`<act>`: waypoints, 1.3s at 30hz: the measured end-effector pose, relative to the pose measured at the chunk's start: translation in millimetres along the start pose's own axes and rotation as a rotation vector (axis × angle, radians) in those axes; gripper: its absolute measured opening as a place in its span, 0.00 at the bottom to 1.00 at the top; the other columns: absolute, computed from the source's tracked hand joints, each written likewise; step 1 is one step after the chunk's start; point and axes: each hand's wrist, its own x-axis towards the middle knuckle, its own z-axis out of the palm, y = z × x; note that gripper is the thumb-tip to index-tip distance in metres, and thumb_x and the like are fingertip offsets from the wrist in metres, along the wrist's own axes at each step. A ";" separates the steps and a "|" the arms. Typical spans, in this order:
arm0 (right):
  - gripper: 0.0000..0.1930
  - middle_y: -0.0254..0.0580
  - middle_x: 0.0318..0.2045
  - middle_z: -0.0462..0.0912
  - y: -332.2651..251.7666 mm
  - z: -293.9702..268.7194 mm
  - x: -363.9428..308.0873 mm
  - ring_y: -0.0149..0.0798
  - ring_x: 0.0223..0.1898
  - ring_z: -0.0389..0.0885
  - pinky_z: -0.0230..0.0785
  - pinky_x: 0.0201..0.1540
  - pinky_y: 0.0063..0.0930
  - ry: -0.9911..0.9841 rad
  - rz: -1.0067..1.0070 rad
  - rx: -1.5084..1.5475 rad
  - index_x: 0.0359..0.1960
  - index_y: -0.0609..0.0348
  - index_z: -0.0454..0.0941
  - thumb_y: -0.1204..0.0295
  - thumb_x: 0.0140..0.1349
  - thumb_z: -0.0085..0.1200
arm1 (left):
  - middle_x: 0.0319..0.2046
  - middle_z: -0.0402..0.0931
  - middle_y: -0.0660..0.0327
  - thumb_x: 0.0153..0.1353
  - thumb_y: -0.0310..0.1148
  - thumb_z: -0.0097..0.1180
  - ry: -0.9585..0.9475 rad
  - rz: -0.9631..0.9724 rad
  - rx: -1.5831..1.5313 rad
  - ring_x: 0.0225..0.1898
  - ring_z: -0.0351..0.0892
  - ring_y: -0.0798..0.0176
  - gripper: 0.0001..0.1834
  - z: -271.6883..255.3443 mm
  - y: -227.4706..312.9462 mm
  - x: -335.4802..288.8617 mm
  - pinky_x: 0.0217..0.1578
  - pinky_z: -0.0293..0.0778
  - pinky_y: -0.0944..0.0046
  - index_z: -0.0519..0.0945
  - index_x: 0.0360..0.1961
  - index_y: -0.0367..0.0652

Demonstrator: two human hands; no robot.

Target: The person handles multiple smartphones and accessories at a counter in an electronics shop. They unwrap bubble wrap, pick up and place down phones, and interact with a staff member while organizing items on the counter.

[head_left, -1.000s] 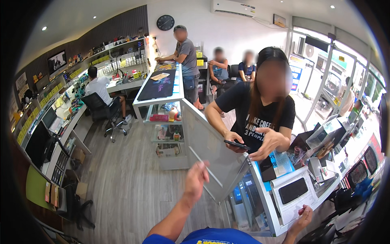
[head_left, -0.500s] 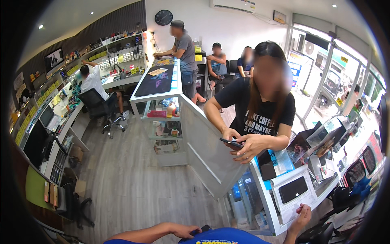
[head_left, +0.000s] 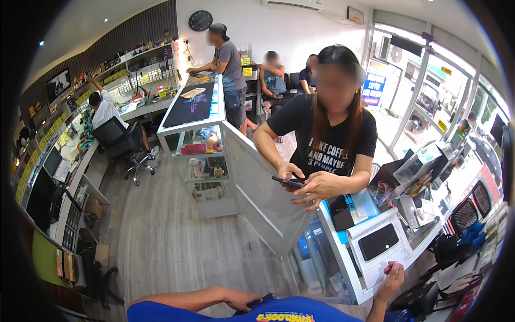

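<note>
My left hand [head_left: 244, 301] rests at my waist against my blue shirt [head_left: 292, 310]. Its fingers are bent in beside a small dark thing [head_left: 267, 297], partly covered by the shirt; what they hold is unclear. Over the near edge of the glass counter, my right hand [head_left: 395, 275] is raised with fingers curled together and nothing visible in them. Just beyond it lies an open notebook [head_left: 370, 271] with a black phone [head_left: 379, 241] on its page. Across the counter, a person in a black T-shirt [head_left: 335, 140] handles another dark phone [head_left: 288, 182] with both hands.
A white swing panel [head_left: 257, 188] joins this counter to a glass display case [head_left: 206, 180]. Someone in grey leans on that case; others sit by the far wall. At left, a person sits in an office chair [head_left: 115, 140] at a long workbench. Boxes [head_left: 421, 166] crowd the counter's right.
The whole view has shifted slightly, so most things sit farther left. My right hand stays beside the notebook and my left at my waist. The seated worker's arm reaches higher.
</note>
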 end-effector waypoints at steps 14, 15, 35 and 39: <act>0.18 0.32 0.27 0.74 5.1 -3.4 2.3 0.25 0.31 0.70 0.62 0.38 0.23 -0.048 0.031 0.029 0.36 0.63 0.81 0.64 0.83 0.48 | 0.65 0.77 0.45 0.74 0.45 0.59 -0.026 -0.113 0.130 0.63 0.80 0.45 0.32 -20.0 32.6 7.1 0.62 0.74 0.48 0.69 0.72 0.41; 0.18 0.32 0.27 0.75 2.8 -2.2 2.2 0.25 0.31 0.70 0.62 0.38 0.23 -0.041 0.027 0.019 0.36 0.64 0.81 0.64 0.83 0.48 | 0.66 0.76 0.44 0.74 0.45 0.60 -0.050 -0.097 0.092 0.64 0.79 0.45 0.32 -20.3 32.5 1.6 0.62 0.74 0.48 0.69 0.72 0.40; 0.19 0.33 0.26 0.76 -1.9 -1.9 1.4 0.26 0.30 0.73 0.63 0.38 0.23 -0.004 0.067 0.031 0.36 0.65 0.82 0.63 0.82 0.49 | 0.51 0.86 0.46 0.67 0.43 0.61 0.093 0.015 0.250 0.52 0.85 0.39 0.30 -15.0 20.7 33.7 0.53 0.78 0.44 0.75 0.68 0.46; 0.19 0.34 0.26 0.77 -3.9 1.9 2.1 0.26 0.30 0.73 0.63 0.37 0.23 -0.006 0.067 0.069 0.35 0.65 0.82 0.63 0.82 0.49 | 0.53 0.86 0.45 0.66 0.46 0.61 0.174 -0.016 0.273 0.52 0.85 0.38 0.33 -7.3 6.4 42.6 0.53 0.79 0.43 0.76 0.70 0.48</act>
